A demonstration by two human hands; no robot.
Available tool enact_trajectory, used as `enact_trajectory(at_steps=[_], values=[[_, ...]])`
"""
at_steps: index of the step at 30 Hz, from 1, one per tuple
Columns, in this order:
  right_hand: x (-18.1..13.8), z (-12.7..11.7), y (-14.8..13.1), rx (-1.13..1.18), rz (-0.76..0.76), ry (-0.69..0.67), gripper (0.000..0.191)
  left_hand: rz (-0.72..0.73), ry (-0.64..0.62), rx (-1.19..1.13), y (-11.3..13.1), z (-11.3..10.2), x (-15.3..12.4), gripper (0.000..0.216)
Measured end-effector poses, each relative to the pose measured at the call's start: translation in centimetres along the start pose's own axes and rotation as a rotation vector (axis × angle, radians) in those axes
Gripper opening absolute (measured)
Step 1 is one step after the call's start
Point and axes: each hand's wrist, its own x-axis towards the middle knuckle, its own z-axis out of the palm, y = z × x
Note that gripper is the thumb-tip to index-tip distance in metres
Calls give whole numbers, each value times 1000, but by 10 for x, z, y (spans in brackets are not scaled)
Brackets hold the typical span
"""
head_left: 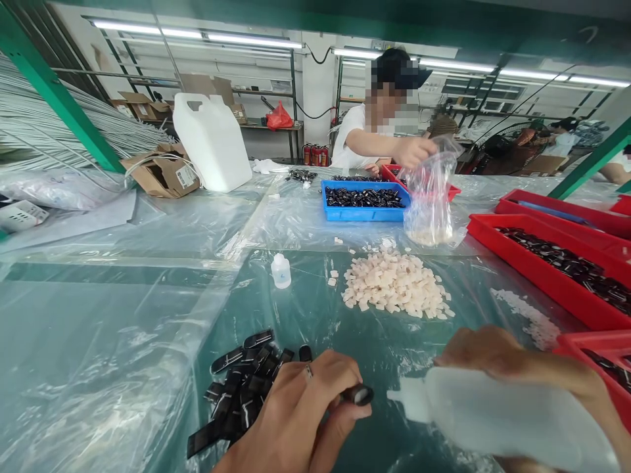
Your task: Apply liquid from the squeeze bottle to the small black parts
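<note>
Between thumb and fingers, my left hand (308, 404) pinches a small black plastic part (362, 395), its round end facing right. My right hand (497, 355) is wrapped round a translucent white squeeze bottle (513, 410), tipped on its side with the nozzle pointing left at the black part. A gap separates nozzle and part. Beside and partly behind my left hand lies a pile of similar black parts (236, 394). Farther back sits a heap of small cream-coloured pieces (397, 282), and a small white bottle (280, 271) stands upright to its left.
Across the table a person (365, 141) holds a clear plastic bag (431, 197) next to a blue tray (365, 213) of black parts. Red trays (552, 276) line the right side. A large white jug (211, 144) and cardboard box (162, 174) stand back left. Plastic film (123, 368) covers the table.
</note>
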Motion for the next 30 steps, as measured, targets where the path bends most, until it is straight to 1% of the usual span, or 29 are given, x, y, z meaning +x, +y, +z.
enact_trajectory(at_steps=[2, 4, 6, 8, 10, 12, 16, 19, 21, 24, 26, 28, 30], values=[[4, -2, 7, 157, 61, -33, 28, -123, -2, -96, 1, 2, -2, 27], [7, -1, 15, 324, 161, -102, 26, -260, 4, -210, 3, 4, -3, 26], [9, 2, 22, 457, 265, -114, 25, -389, -14, -330, 5, 5, -2, 28], [10, 7, 27, 530, 350, -89, 25, -507, -63, -459, 7, 4, 2, 36], [10, 12, 29, 575, 393, -89, 24, -606, -111, -584, 8, 2, 8, 44], [10, 15, 29, 614, 417, -86, 22, -658, -134, -691, 8, 0, 14, 46], [10, 17, 28, 658, 437, -66, 24, -657, -119, -886, 8, -2, 24, 32], [9, 14, 29, 639, 432, -39, 25, -686, -73, -937, 6, -1, 25, 22], [8, 13, 30, 615, 406, -40, 24, -704, -46, -889, 4, 0, 24, 18], [4, 12, 32, 581, 350, -52, 23, -633, -33, -743, 0, -1, 22, 14], [2, 14, 30, 529, 340, -60, 24, -592, -20, -670, -1, -2, 21, 10], [-1, 18, 25, 472, 360, -36, 28, -585, 9, -638, 0, -2, 22, 8], [-4, 23, 19, 431, 387, 28, 31, -574, 39, -623, 2, -2, 22, 8]])
